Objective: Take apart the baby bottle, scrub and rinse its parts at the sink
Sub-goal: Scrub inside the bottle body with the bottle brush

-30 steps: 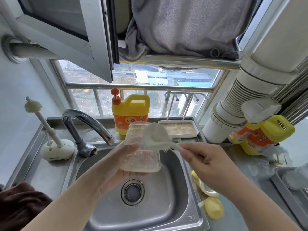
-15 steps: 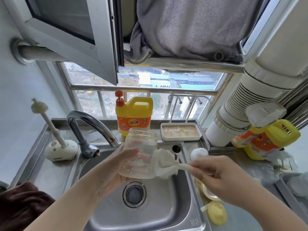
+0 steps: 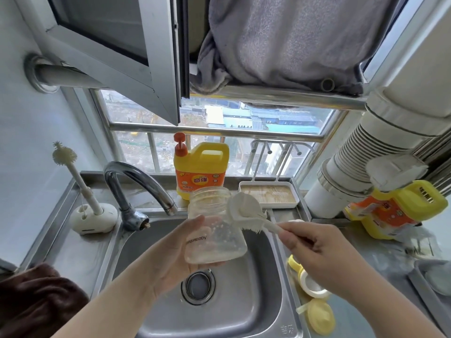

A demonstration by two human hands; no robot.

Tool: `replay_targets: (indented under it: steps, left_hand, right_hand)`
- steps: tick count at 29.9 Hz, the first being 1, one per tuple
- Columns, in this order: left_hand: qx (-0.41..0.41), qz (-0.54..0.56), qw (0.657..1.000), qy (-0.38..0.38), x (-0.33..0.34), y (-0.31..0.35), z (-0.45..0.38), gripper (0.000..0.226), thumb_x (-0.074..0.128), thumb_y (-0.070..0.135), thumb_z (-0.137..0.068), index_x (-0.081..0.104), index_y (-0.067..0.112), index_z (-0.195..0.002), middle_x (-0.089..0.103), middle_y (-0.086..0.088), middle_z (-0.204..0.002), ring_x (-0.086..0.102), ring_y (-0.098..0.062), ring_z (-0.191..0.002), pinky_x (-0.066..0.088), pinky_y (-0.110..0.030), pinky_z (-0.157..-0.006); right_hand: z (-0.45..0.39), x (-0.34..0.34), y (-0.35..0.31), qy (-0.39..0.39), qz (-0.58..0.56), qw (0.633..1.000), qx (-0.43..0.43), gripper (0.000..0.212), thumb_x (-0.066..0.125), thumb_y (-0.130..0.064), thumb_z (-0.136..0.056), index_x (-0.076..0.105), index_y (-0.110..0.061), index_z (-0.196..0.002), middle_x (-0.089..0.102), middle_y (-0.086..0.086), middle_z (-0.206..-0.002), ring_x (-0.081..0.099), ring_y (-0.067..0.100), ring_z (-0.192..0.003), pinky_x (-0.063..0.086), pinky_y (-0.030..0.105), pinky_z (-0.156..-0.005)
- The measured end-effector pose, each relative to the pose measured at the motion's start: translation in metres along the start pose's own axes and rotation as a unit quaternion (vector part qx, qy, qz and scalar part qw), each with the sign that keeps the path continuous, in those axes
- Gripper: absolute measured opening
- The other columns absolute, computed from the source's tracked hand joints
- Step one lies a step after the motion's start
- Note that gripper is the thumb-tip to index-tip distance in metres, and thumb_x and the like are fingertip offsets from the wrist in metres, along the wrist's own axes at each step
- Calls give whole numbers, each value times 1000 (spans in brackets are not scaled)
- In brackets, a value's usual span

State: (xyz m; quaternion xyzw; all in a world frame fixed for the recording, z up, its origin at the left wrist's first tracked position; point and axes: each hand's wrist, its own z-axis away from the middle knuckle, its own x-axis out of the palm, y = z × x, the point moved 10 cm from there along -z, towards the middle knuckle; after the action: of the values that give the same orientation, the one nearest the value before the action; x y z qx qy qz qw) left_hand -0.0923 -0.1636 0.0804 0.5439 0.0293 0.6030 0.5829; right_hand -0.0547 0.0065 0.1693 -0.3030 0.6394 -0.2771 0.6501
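My left hand (image 3: pixel 174 250) grips the clear bottle body (image 3: pixel 212 230) over the steel sink (image 3: pixel 256 303), mouth up and tilted away. My right hand (image 3: pixel 314 247) pinches the white handle of a bottle brush (image 3: pixel 246 212). The brush head lies against the outside of the bottle, near its neck on the right. Soapy specks cling to the bottle wall. A yellow collar ring (image 3: pixel 308 279) and a yellow cap (image 3: pixel 319 315) lie on the counter to the right of the sink.
The tap (image 3: pixel 136 181) arches over the sink's back left. A small nipple brush stands in its white holder (image 3: pixel 92 215) at the left. A yellow detergent jug (image 3: pixel 202 169) and a white tray (image 3: pixel 268 193) sit behind the sink. A brown cloth (image 3: pixel 36 298) lies at the lower left.
The brush head has slid up the outside of the bottle from its lower right side to near the neck. The bottle has stayed over the sink.
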Motion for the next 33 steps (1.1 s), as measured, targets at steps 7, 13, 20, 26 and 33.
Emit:
replay_targets:
  steps: [7,13,20,26,33]
  left_hand:
    - [24,-77,997,4,1,15,-1,94,93,43,-32,62,15,-117,67,-18,-114,66,-33,-100,58,-41,-74]
    - [34,-88,995,8,4,13,-1,62,76,33,-51,66,14,-109,71,-17,-103,70,-29,-87,59,-38,-67]
    - [53,-159,986,17,2,18,-2,61,72,39,-60,59,20,-116,72,-10,-104,69,-25,-95,54,-34,-77]
    - [61,-160,985,8,5,24,-1,61,67,44,-64,58,18,-119,71,-9,-103,69,-24,-92,56,-29,-67]
    - [35,-50,997,-43,5,22,-2,86,87,34,-43,59,15,-122,64,-20,-118,63,-34,-107,58,-38,-76]
  right_hand:
    - [11,19,-7,-110,10,994,6,16,54,-47,-85,65,-51,-95,43,-6,-54,36,5,-50,31,21,-54]
    - [-2,5,-11,-35,39,999,-11,15,54,-41,-89,65,-50,-93,55,-13,-63,45,4,-54,36,20,-57]
    - [-1,-10,-3,-10,83,996,4,16,52,-45,-87,62,-58,-85,55,-7,-62,45,5,-53,38,25,-55]
    - [7,19,-13,-99,43,994,-17,12,56,-41,-89,67,-45,-93,50,-11,-57,42,5,-51,32,19,-54]
    - [3,1,-7,-44,17,999,-3,14,55,-40,-88,66,-49,-91,49,6,-59,42,17,-54,36,33,-57]
